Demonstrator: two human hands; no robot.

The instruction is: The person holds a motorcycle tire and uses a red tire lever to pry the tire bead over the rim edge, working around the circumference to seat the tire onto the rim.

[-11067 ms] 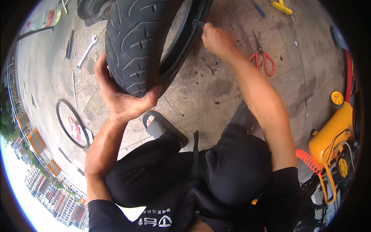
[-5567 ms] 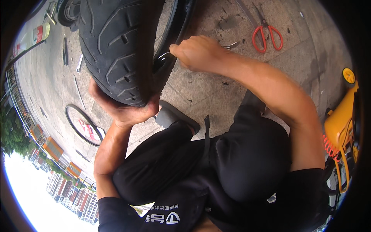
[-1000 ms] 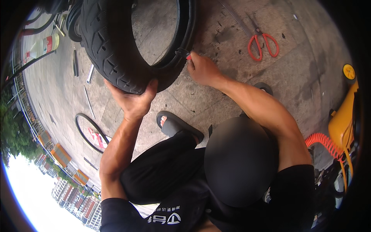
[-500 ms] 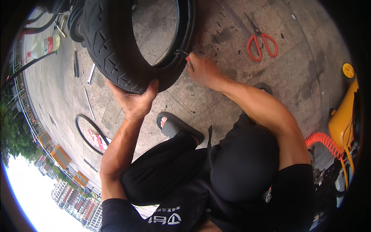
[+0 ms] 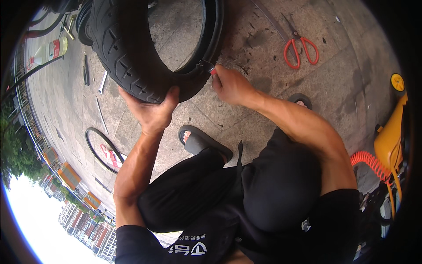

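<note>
A black treaded tyre (image 5: pixel 121 57) stands tilted in front of me, with its opening facing right. My left hand (image 5: pixel 152 110) grips its near lower edge, thumb on the inner side and fingers around the tread. My right hand (image 5: pixel 235 84) is closed round a small red-handled tool (image 5: pixel 213 70); most of its handle is hidden in the fist. The tool's thin, curved metal end (image 5: pixel 205 65) touches the tyre's right-hand rim. Exactly what kind of tool it is, I cannot make out.
Scissors with red handles (image 5: pixel 300 53) lie on the paving at right, beside a long flat strip (image 5: pixel 274 24). To the left are a wrench (image 5: pixel 103 82), a thin rod (image 5: pixel 101 115), a black rubber loop (image 5: pixel 89 143) and a bottle (image 5: pixel 49 52). A yellow tank (image 5: pixel 389 136) with a coiled red hose (image 5: pixel 369 160) stands right.
The tool's curved end and my right hand have shifted slightly down along the tyre's rim. My left hand keeps its grip on the tyre, which has moved up a little.
</note>
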